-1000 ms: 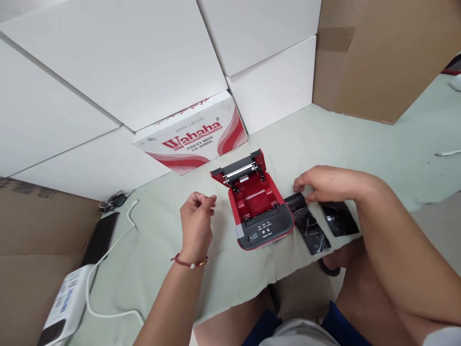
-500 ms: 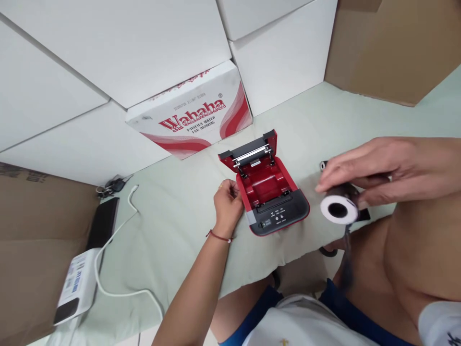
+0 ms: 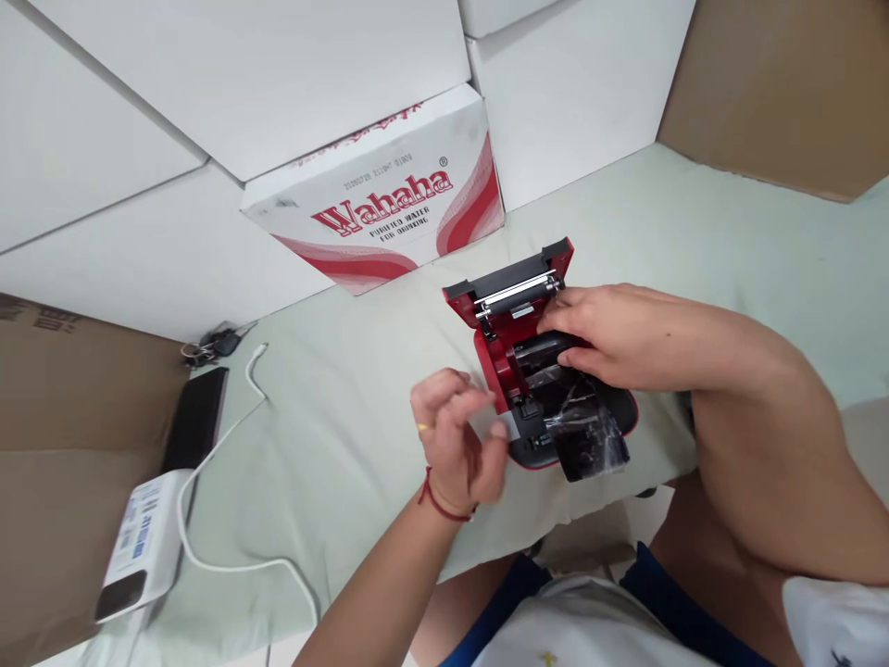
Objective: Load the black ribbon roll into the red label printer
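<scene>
A portable printer (image 3: 497, 372), red and black, lies on the cloth with its lid (image 3: 510, 283) raised and its roller showing. My right hand (image 3: 604, 335) reaches into the right side of the bay, thumb and fingers closed on a black-wrapped paper roll (image 3: 538, 352). The roll is in the bay; how deep it sits is partly hidden by my fingers. Its loose shiny black end (image 3: 590, 440) drapes over the printer's front panel. My left hand (image 3: 462, 440) hovers by the printer's left front corner, fingers half curled and apart from the thumb, with nothing in it.
Behind the printer, a Wahaha water carton (image 3: 389, 213) leans against white boxes (image 3: 583, 102). To the left lie keys (image 3: 219, 345), a black flat object (image 3: 196, 417), a white device (image 3: 143, 542) and a white cable (image 3: 191, 547). Brown cardboard (image 3: 778, 102) stands at the far right.
My right hand has carried the roll left from beside the printer into its bay. My left hand has let go of the printer's left side and lifted, fingers loosened.
</scene>
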The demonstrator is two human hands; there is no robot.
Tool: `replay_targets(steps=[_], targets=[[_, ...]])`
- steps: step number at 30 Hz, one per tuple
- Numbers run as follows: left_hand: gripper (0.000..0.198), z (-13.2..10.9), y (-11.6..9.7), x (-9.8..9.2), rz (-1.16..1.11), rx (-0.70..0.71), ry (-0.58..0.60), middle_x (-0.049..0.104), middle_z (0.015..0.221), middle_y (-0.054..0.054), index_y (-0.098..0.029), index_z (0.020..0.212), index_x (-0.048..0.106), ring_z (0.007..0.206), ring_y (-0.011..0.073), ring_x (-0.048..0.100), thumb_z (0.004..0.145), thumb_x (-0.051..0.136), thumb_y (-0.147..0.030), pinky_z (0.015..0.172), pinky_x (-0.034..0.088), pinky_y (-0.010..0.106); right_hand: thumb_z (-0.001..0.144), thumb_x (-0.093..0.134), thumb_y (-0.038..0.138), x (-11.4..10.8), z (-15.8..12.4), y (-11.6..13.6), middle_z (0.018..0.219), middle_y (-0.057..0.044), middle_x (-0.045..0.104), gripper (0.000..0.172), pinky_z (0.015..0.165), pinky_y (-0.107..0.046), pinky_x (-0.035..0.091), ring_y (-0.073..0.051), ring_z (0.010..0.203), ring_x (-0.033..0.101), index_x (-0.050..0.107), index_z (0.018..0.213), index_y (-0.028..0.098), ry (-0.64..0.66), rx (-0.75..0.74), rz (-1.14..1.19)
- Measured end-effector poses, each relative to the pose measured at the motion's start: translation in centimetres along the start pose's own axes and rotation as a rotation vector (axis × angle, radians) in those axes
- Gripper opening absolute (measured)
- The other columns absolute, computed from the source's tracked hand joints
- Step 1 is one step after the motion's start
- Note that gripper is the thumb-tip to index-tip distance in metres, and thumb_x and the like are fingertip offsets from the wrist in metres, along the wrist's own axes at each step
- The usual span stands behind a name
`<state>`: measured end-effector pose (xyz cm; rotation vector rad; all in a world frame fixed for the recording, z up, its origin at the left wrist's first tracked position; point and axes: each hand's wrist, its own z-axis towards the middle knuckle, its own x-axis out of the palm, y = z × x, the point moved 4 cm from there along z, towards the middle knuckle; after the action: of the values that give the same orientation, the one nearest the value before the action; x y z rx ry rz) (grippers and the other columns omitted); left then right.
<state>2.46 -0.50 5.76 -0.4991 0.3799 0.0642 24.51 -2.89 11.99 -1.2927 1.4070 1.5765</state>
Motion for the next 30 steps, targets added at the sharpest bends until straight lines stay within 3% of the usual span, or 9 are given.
replay_targets(steps=[5, 10, 13, 16, 19, 21, 24, 27, 30], targets=[[0.042, -0.1, -3.0, 1.0, 0.081, 0.316, 0.097, 0.055, 0.095, 0.008, -0.016, 0.117, 0.070, 0.091, 0.0249, 0.058, 0.101, 0.050, -0.049, 0.081, 0.054, 0.043, 0.092, 0.060, 0.015, 0.6, 1.1, 0.8, 0.117, -0.008, 0.078, 0.030, 0.079, -0.034, 0.051, -0.026, 0.099, 0.073, 0.075, 0.117, 0.023, 0.082, 0.033, -0.008], [0.027, -0.3, -3.6, 1.6, 0.127, 0.360, 0.173, 0.061, 0.088, 0.007, -0.019, 0.110, 0.073, 0.096, 0.0261, 0.057, 0.092, 0.062, -0.035, 0.088, 0.052, 0.043, 0.091, 0.063, 0.017, 0.1, 0.7, 0.9, 0.103, -0.006, 0.079, 0.022, 0.073, -0.031, 0.047, -0.023, 0.087, 0.072, 0.077, 0.107, 0.024, 0.076, 0.082, 0.029], [0.027, -0.2, -3.7, 1.5, 0.130, 0.386, 0.188, 0.062, 0.087, 0.006, -0.021, 0.107, 0.075, 0.095, 0.0255, 0.057, 0.083, 0.065, -0.026, 0.087, 0.052, 0.042, 0.098, 0.058, 0.026, -2.0, -1.1, 1.6, 0.097, -0.003, 0.079, 0.022, 0.070, -0.031, 0.047, -0.019, 0.078, 0.069, 0.079, 0.106, 0.024, -0.049, -0.028, 0.183], [0.028, -0.2, -4.0, 1.3, 0.116, 0.421, 0.185, 0.062, 0.087, 0.008, -0.019, 0.104, 0.076, 0.094, 0.0253, 0.055, 0.080, 0.063, -0.022, 0.086, 0.053, 0.043, 0.105, 0.051, 0.037, -4.2, -2.7, 1.3, 0.085, -0.001, 0.076, 0.031, 0.067, -0.033, 0.047, -0.019, 0.072, 0.066, 0.079, 0.104, 0.025, -0.319, 0.053, 0.271], [0.026, 0.0, -4.3, 1.1, 0.121, 0.429, 0.151, 0.060, 0.088, 0.008, -0.021, 0.099, 0.077, 0.093, 0.0247, 0.053, 0.077, 0.064, -0.017, 0.083, 0.053, 0.042, 0.104, 0.053, 0.040, -4.7, -2.6, 0.7, 0.114, -0.007, 0.079, 0.033, 0.088, -0.042, 0.053, -0.029, 0.101, 0.070, 0.075, 0.124, 0.025, -0.536, 0.092, 0.187], [0.025, 0.0, -4.4, 1.0, 0.129, 0.424, 0.118, 0.058, 0.090, 0.008, -0.023, 0.096, 0.077, 0.092, 0.0237, 0.051, 0.076, 0.065, -0.013, 0.081, 0.053, 0.040, 0.103, 0.054, 0.038, -3.9, -1.7, 0.8, 0.140, -0.011, 0.072, 0.041, 0.106, -0.052, 0.049, -0.035, 0.127, 0.062, 0.067, 0.138, 0.022, -0.523, -0.007, 0.145], [0.022, -0.1, -4.6, 1.0, 0.146, 0.427, 0.103, 0.056, 0.096, 0.008, -0.022, 0.094, 0.077, 0.093, 0.0234, 0.050, 0.077, 0.066, -0.012, 0.081, 0.053, 0.040, 0.104, 0.051, 0.036, -3.3, -1.2, 1.0, 0.143, -0.013, 0.070, 0.040, 0.114, -0.056, 0.044, -0.037, 0.138, 0.056, 0.068, 0.136, 0.020, -0.484, -0.076, 0.123], [0.019, -0.4, -4.5, 0.9, 0.156, 0.436, 0.095, 0.054, 0.099, 0.009, -0.022, 0.095, 0.077, 0.095, 0.0240, 0.050, 0.079, 0.066, -0.015, 0.085, 0.053, 0.041, 0.107, 0.047, 0.035, -3.6, -2.3, 1.4, 0.122, -0.010, 0.078, 0.034, 0.103, -0.049, 0.050, -0.034, 0.123, 0.065, 0.076, 0.119, 0.023, -0.445, -0.069, 0.096], [0.022, -0.6, -4.1, 0.7, 0.160, 0.417, 0.077, 0.055, 0.099, 0.009, -0.023, 0.102, 0.078, 0.100, 0.0253, 0.053, 0.086, 0.063, -0.020, 0.090, 0.053, 0.043, 0.108, 0.047, 0.033, -3.1, -3.9, 1.6, 0.101, -0.008, 0.079, 0.032, 0.086, -0.040, 0.051, -0.028, 0.098, 0.071, 0.078, 0.107, 0.024, -0.306, -0.076, 0.081]])
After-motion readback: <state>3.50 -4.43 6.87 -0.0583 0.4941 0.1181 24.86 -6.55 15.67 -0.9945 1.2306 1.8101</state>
